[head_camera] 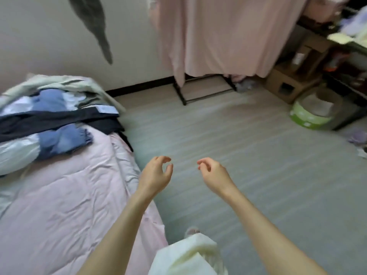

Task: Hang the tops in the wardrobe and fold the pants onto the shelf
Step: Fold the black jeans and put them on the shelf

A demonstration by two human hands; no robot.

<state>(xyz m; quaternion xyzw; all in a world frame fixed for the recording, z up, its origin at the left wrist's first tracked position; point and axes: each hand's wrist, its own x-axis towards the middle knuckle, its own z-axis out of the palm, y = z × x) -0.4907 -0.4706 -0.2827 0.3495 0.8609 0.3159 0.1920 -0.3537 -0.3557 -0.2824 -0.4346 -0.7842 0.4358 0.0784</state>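
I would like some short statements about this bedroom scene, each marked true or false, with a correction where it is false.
1. Both hands hold nothing. True: the left hand and right hand hang loosely curled over the floor.
2. The clothes pile lies on the floor. False: it lies on the bed.
3. A pink curtain covers the wardrobe. True.
4. The dark pants are folded on a shelf. False: they lie spread across the pile.
5. A green basin stands on the bed. False: it stands on the floor at the right.
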